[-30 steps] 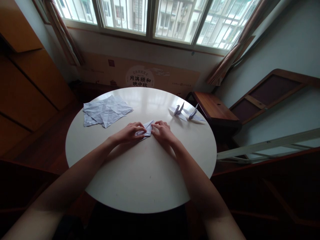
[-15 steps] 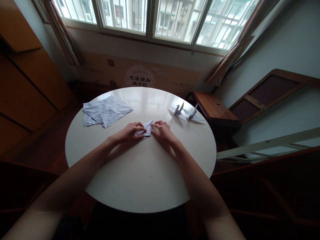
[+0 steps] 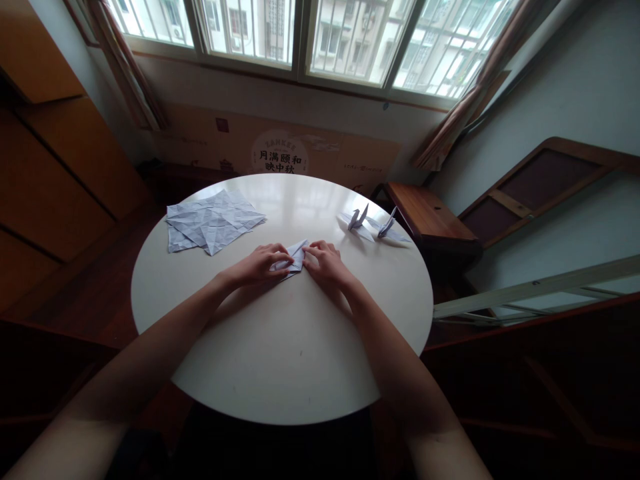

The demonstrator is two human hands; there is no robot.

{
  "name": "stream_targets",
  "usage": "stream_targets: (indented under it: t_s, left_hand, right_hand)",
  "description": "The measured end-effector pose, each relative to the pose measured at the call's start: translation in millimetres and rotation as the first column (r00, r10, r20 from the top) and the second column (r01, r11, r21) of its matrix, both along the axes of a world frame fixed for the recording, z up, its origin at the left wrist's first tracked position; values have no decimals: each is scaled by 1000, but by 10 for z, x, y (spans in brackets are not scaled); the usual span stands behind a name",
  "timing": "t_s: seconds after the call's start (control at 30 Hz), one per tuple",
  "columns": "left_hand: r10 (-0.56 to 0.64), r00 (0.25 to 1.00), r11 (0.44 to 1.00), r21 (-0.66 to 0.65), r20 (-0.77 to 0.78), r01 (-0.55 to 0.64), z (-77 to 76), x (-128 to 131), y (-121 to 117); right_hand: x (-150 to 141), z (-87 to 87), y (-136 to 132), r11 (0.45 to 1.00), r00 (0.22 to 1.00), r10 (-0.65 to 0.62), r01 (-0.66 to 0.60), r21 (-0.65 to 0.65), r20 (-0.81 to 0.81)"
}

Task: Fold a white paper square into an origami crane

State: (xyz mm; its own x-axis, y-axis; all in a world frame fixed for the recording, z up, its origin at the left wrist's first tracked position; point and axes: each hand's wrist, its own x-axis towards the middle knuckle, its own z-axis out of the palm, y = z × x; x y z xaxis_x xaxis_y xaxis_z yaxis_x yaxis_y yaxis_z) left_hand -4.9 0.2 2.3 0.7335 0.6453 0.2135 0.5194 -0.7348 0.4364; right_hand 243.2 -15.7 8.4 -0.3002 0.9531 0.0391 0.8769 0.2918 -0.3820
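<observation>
A small folded sheet of white paper (image 3: 297, 257) lies between my two hands near the middle of the round white table (image 3: 300, 347). My left hand (image 3: 264, 264) presses on its left part, with the fingers curled over it and the thumb on top. At its right edge, my right hand (image 3: 324, 260) grips the paper with thumb and fingertips. Part of the folded sheet is hidden beneath the left fingers.
Creased white paper sheets (image 3: 213, 220) lie in an overlapping pile at the table's back left. Two folded paper cranes (image 3: 358, 221) stand at the back right. Beyond the table's right edge is a wooden stool or bench (image 3: 425, 210), below the barred window (image 3: 350, 40).
</observation>
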Motion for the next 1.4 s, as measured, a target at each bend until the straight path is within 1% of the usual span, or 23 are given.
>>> stream_targets:
  t_s: [0.3, 0.83, 1.03, 1.4]
  left_hand:
    - [-1, 1000, 1000, 2, -7, 1, -11, 2, 15]
    - [5, 1000, 1000, -8, -8, -5, -23, 1, 25]
    - [8, 1000, 1000, -12, -3, -8, -52, -11, 43]
    - [1, 1000, 1000, -17, -22, -2, -72, -11, 62]
  right_hand:
    - [1, -16, 7, 1000, 1000, -4, 4, 7, 5]
    - [-10, 16, -9, 1000, 1000, -14, 14, -7, 4]
    - [-2, 3, -6, 1000, 1000, -8, 8, 4, -3]
    - [-18, 36, -23, 1000, 1000, -15, 15, -11, 3]
